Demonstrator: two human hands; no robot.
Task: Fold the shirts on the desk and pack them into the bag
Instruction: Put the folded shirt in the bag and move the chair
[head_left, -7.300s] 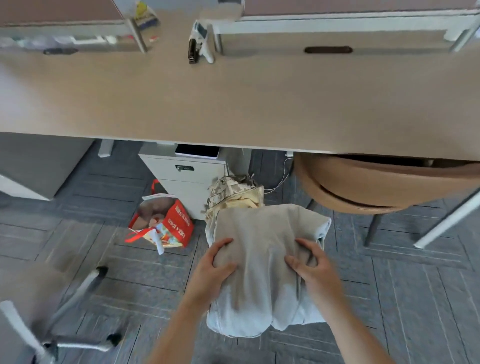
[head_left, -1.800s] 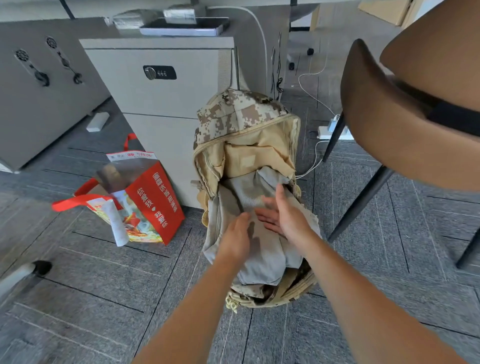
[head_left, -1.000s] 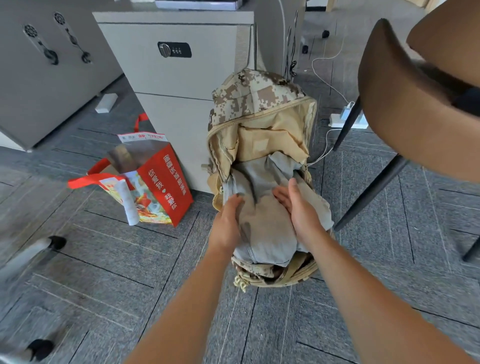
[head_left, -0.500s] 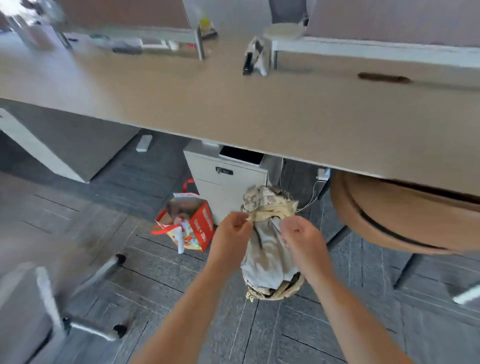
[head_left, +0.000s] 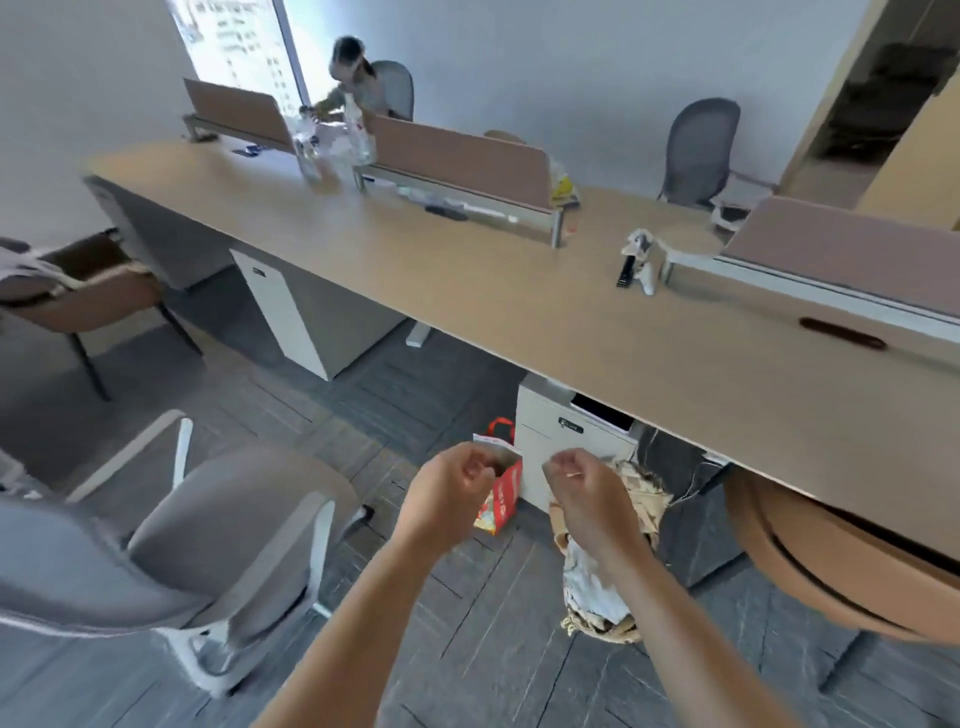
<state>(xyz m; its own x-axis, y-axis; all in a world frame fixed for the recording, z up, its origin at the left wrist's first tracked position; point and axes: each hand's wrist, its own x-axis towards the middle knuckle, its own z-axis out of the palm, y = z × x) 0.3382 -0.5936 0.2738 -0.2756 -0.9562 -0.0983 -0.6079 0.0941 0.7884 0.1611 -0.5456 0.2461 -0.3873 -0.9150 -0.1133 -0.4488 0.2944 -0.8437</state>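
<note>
- Left hand (head_left: 451, 488) is loosely clenched and empty.
- Right hand (head_left: 587, 493) is curled; I cannot tell whether it pinches anything.
- Shirt (head_left: 592, 587) is stuffed in the backpack (head_left: 644, 501) at the hands' 5 o'clock, which is probably propped against the cabinet (head_left: 540, 441) for easy loading.

Daylight came from the window (head_left: 234, 52) beyond the desk's far left corner, blown out to white glare. The desk (head_left: 467, 291) top was evenly bright with a soft sheen; the floor (head_left: 363, 405) under its near edge lay in shadow. Motion blur softened the whole frame, smearing the grey chair (head_left: 208, 540), the left hand (head_left: 452, 488) and the right hand (head_left: 587, 493). Wide-angle distortion bowed the desk's near edge and stretched the brown chair (head_left: 857, 561).
</note>
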